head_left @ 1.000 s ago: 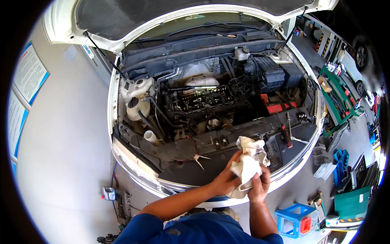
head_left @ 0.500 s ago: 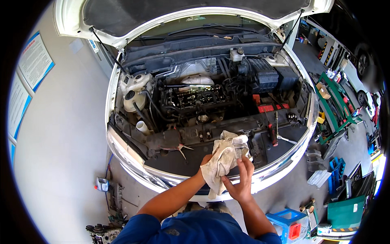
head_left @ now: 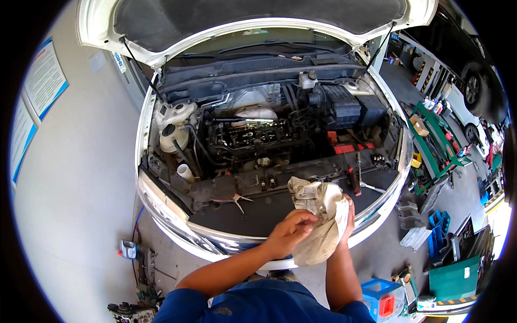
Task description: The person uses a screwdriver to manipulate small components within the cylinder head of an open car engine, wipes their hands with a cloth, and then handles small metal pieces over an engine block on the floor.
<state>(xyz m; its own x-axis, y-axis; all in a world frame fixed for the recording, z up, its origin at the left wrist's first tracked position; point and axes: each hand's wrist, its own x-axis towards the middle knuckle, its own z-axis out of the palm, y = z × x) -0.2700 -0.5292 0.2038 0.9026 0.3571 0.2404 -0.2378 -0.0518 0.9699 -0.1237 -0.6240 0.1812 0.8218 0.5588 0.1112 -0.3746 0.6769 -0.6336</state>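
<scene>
A crumpled, stained off-white rag [head_left: 325,223] is between my hands, above the front edge of an open car engine bay. My right hand [head_left: 348,219] grips it from the right side, its fingers mostly behind the cloth. On the left, my left hand [head_left: 292,232] has its fingers curled against the cloth; their tips are partly hidden in its folds. Beyond the rag lies the engine [head_left: 258,137] with its top uncovered. On the front panel rest pliers with red handles [head_left: 237,199], a red-handled tool [head_left: 354,182] and a metal ratchet-like tool [head_left: 371,187].
The white hood [head_left: 253,27] stands raised overhead on struts. A pale wall [head_left: 70,161] with posters runs along the left. At right are a green tool rack [head_left: 431,134], a blue plastic stool [head_left: 381,293] and several loose car parts. A bottle [head_left: 127,249] stands on the left floor.
The rag and both hands have shifted right. My left hand has come from behind the rag to its front, while my right hand has moved from its front to its right side.
</scene>
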